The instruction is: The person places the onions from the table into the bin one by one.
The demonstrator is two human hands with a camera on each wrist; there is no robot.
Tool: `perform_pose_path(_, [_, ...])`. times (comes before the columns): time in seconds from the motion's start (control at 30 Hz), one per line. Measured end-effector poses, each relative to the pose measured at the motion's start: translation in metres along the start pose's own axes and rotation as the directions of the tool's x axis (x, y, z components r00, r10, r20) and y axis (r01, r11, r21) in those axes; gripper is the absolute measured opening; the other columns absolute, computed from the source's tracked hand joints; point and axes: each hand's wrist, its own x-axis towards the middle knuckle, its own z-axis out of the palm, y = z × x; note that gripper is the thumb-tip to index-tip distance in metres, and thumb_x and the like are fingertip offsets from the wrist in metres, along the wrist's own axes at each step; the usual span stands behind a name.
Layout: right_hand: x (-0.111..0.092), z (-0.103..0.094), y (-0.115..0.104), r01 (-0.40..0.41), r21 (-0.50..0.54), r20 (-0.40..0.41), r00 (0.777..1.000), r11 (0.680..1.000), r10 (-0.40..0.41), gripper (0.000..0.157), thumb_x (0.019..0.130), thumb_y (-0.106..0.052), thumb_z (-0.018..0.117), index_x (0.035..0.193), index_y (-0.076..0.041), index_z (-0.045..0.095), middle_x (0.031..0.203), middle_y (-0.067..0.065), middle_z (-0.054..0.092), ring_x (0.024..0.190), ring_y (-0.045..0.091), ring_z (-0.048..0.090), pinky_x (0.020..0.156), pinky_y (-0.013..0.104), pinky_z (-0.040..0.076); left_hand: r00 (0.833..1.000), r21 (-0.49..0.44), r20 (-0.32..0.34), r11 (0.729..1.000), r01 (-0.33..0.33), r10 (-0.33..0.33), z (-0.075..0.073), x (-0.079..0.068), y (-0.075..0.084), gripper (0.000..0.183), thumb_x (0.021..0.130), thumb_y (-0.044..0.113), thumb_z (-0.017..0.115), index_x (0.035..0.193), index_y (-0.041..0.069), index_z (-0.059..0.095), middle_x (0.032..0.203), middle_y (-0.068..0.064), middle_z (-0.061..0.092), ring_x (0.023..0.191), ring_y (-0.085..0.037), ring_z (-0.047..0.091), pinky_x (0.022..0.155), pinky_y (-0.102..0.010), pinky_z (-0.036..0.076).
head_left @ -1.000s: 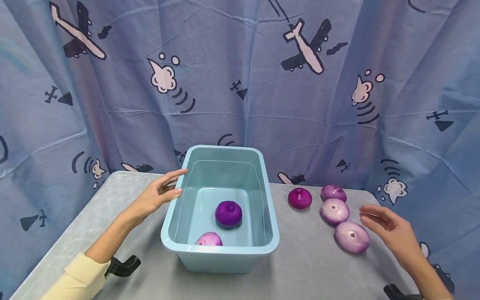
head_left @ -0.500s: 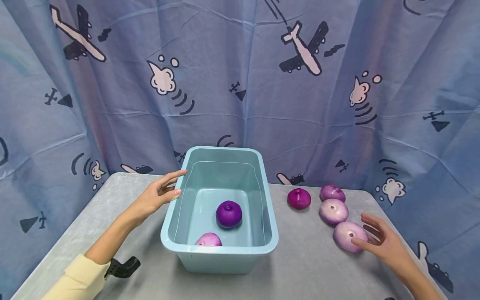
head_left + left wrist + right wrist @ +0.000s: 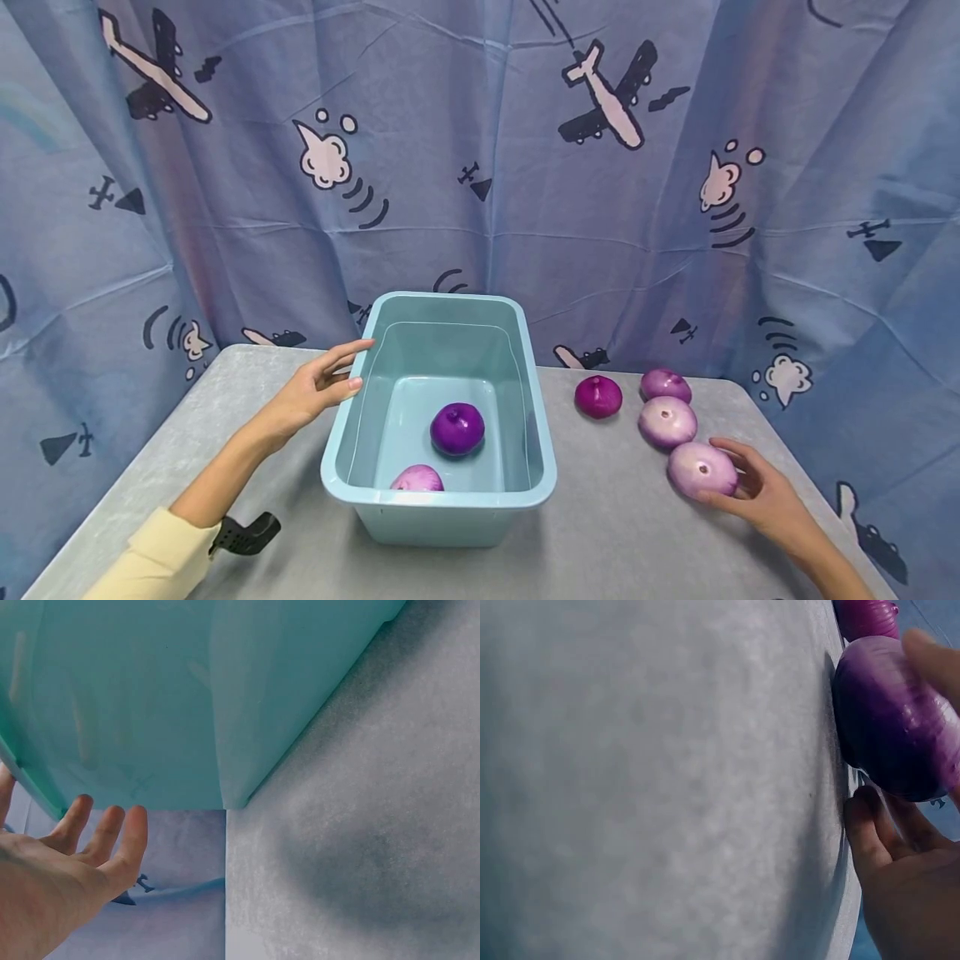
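Note:
In the head view, my right hand curls its thumb and fingers round the nearest red onion, which sits on the table. The right wrist view has that onion between the thumb and the fingers of the hand. My left hand rests its relaxed fingertips against the left rim of a light blue plastic tub. Its fingers lie beside the tub's outer wall in the left wrist view. Inside the tub are a dark purple onion and a paler onion, partly hidden by the front rim.
Behind the held onion, a pale red onion and a purple one stand in a row. A magenta onion lies to their left. The grey table ends at a blue patterned curtain.
My right hand has come left and down to the nearest onion and closed its thumb and fingers round it. That onion shifted slightly. The left hand and tub stayed put.

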Motion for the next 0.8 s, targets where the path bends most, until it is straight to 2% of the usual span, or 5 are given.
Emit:
perform_pose_path(0.1, [0.000, 0.000, 0.001, 0.001, 0.005, -0.003, 1.000, 1.000, -0.001, 0.077, 0.091, -0.021, 0.080, 0.151, 0.001, 0.036, 0.144, 0.031, 0.044, 0.104, -0.015, 0.043, 0.081, 0.010, 0.044, 1.000, 0.001, 0.002, 1.000, 0.003, -0.003, 0.000, 0.000, 0.001, 0.058, 0.102, 0.022, 0.063, 0.156, 0.017, 0.042, 0.156, -0.018, 0.038, 0.135, -0.037, 0.045, 0.102, -0.055, 0.042])
perform_pose_path(0.33, [0.001, -0.001, 0.000, -0.033, -0.040, -0.002, 0.999, 0.999, 0.033, 0.079, 0.091, -0.029, 0.080, 0.150, 0.001, 0.038, 0.143, 0.031, 0.045, 0.124, 0.039, 0.049, 0.085, 0.013, 0.048, 1.000, -0.007, 0.003, 1.000, 0.003, -0.003, 0.001, 0.002, 0.002, 0.058, 0.102, 0.022, 0.063, 0.156, 0.017, 0.042, 0.156, -0.018, 0.037, 0.135, -0.038, 0.045, 0.102, -0.056, 0.042])
perform_pose_path(0.47, [0.001, -0.001, -0.002, -0.041, -0.021, 0.006, 0.999, 0.999, 0.041, 0.079, 0.091, -0.030, 0.080, 0.149, 0.002, 0.038, 0.143, 0.032, 0.044, 0.126, 0.049, 0.044, 0.084, 0.012, 0.047, 1.000, -0.008, 0.003, 1.000, 0.008, -0.007, 0.001, 0.002, 0.002, 0.058, 0.102, 0.022, 0.064, 0.156, 0.019, 0.043, 0.156, -0.018, 0.037, 0.137, -0.038, 0.043, 0.103, -0.057, 0.041])
perform_pose_path(0.7, [0.002, -0.010, -0.001, 0.051, 0.034, -0.083, 0.995, 0.998, -0.049, 0.071, 0.090, -0.020, 0.082, 0.146, 0.003, 0.044, 0.138, 0.015, 0.052, 0.108, -0.016, 0.044, 0.084, 0.006, 0.042, 1.000, -0.007, 0.011, 1.000, 0.008, -0.008, -0.001, 0.002, 0.001, 0.058, 0.102, 0.022, 0.063, 0.156, 0.020, 0.043, 0.158, -0.016, 0.035, 0.138, -0.037, 0.042, 0.104, -0.056, 0.040])
perform_pose_path(0.8, [0.002, -0.020, -0.004, 0.026, 0.046, -0.090, 0.996, 0.999, -0.021, 0.073, 0.092, -0.021, 0.080, 0.149, 0.001, 0.041, 0.142, 0.020, 0.047, 0.108, -0.017, 0.043, 0.082, 0.006, 0.043, 1.000, -0.012, 0.020, 1.000, 0.007, -0.007, -0.002, 0.000, 0.002, 0.058, 0.102, 0.022, 0.063, 0.156, 0.020, 0.042, 0.159, -0.016, 0.033, 0.139, -0.038, 0.040, 0.105, -0.057, 0.038])
